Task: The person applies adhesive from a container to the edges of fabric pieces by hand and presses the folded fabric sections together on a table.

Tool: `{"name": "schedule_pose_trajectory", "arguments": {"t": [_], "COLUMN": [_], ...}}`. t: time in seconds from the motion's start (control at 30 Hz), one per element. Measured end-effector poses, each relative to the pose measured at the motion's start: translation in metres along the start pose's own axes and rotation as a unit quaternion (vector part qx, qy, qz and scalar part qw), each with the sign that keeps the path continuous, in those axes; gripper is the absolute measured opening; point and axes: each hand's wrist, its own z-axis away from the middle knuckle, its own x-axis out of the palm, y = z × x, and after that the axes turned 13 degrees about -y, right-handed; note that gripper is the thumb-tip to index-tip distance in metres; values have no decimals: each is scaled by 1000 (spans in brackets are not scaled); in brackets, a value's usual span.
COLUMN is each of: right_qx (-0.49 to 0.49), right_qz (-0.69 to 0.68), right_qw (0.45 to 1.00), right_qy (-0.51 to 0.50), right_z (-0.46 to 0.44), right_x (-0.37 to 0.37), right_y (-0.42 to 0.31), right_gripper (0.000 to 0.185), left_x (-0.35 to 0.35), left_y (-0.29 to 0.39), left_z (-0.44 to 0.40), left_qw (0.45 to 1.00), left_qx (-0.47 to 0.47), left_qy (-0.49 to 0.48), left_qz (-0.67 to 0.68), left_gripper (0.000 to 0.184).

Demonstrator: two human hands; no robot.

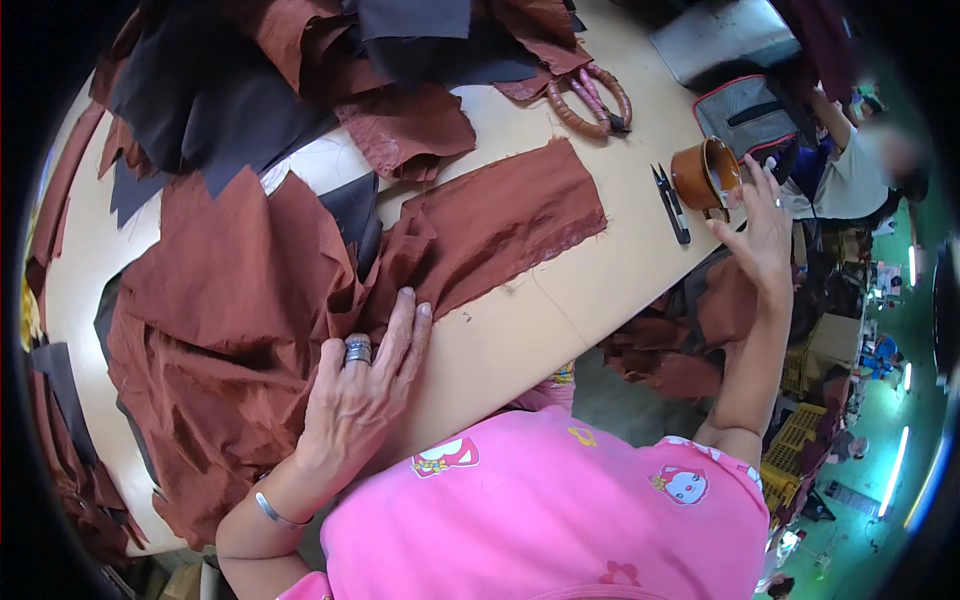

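My left hand, with a ring and a bracelet, rests on a piece of reddish-brown fabric. Two of its fingers stretch out over the cloth, and others bend, their tips partly hidden. A flat strip of the same fabric with frayed edges extends right from those fingers. My right hand is raised at the table's right edge beside an orange-brown cup. Its fingers and thumb are apart, with nothing visible between them; contact with the cup I cannot tell. Black thread snips lie left of the cup.
Dark and brown fabric pieces pile up at the back left. Scissors with wrapped handles lie partly under cloth. A grey pouch and a metal sheet sit at the back right. Yellow crates and another person are beyond the table.
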Motion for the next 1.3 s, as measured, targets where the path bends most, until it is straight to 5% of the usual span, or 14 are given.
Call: {"name": "schedule_pose_trajectory", "arguments": {"t": [0.1,0.17,0.23,0.37,0.5,0.6,0.73,0.93,1.3], "right_qx": [-33,-145,-247,-242,-181,-206,-272,-210,-286], "right_qz": [73,-26,-214,-358,-9,51,15,117,60], "right_qw": [994,984,945,894,983,975,962,969,955], "right_qy": [77,99,15,-122,14,59,36,59,42], "right_z": [19,31,43,48,57,63,72,52,65], "right_x": [-9,-11,-4,18,27,27,16,21,13], "right_y": [-59,-108,-145,-169,-183,-196,-205,-179,-215], "right_gripper": [20,35,48,50,49,46,45,48,55], "left_x": [-2,-2,-1,0,6,2,-1,1,4], "left_y": [3,4,5,4,5,-1,-5,-8,-12], "left_z": [-2,-5,-6,-4,-3,0,3,3,3], "left_qw": [1000,1000,1000,1000,996,994,995,994,986], "left_qx": [-11,-11,-11,-11,-54,-64,-67,-73,-75], "left_qy": [-3,-1,2,8,61,79,68,65,72], "left_qz": [14,15,17,5,20,47,38,54,130], "left_gripper": [48,48,48,45,32,19,18,4,9]}}
